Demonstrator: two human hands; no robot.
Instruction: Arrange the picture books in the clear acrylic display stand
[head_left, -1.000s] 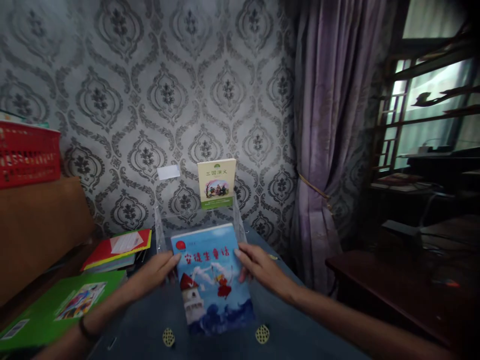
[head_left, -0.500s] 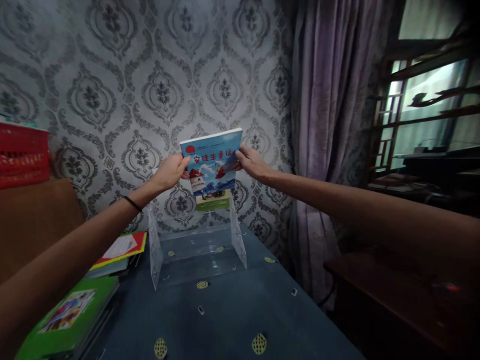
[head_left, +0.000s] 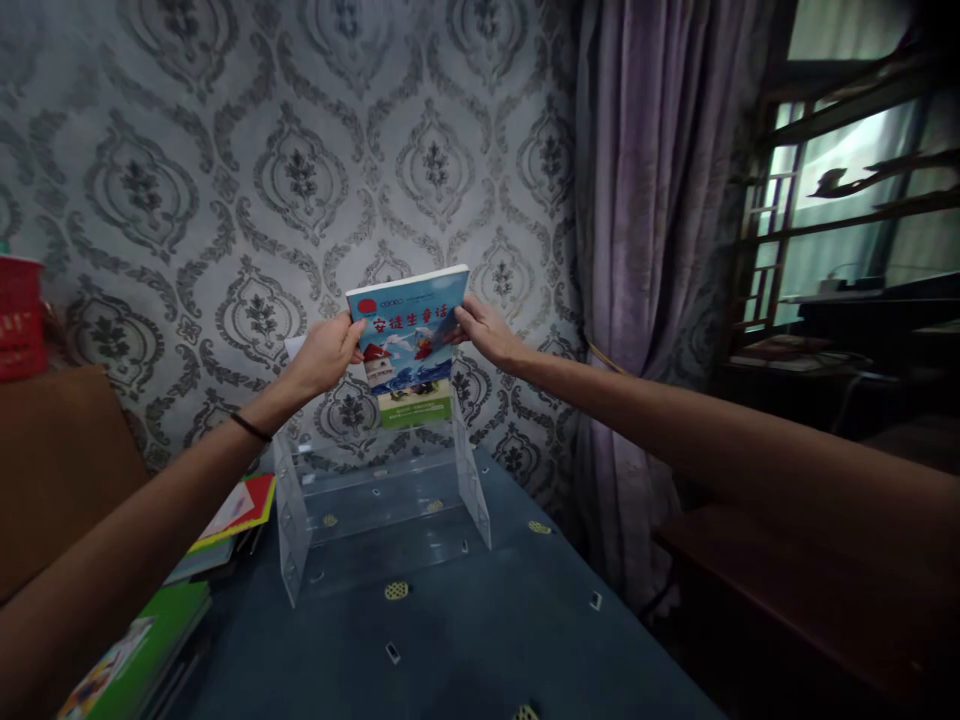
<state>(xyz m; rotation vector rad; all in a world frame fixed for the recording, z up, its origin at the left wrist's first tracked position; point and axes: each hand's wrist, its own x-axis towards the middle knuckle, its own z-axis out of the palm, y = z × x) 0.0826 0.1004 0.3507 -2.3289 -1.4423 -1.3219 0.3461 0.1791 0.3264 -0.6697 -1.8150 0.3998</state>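
Observation:
Between my two hands is a blue book (head_left: 409,340) with red Chinese title characters and a white page edge on top. My left hand (head_left: 328,352) grips its left side, thumb on the front cover. On the opposite side, my right hand (head_left: 486,330) pinches the edge in the same way. Below the blue book shows the lower part of another cover with a green band (head_left: 416,412); whether it is held or rests on the rack behind, I cannot tell. A clear plastic rack (head_left: 294,530) with stepped tiers stands on the table under the books.
Stacked on the left are a green book (head_left: 161,620) and a red-and-yellow one (head_left: 251,500). Behind them are a brown cardboard box (head_left: 67,460) and a red basket (head_left: 21,320). The dark patterned tablecloth (head_left: 450,640) lies below; a purple curtain (head_left: 630,250) hangs at right.
The view has turned slightly right, so everything sits a little further left. The blue book is lower against the wall, and more of the green-banded cover shows beneath it.

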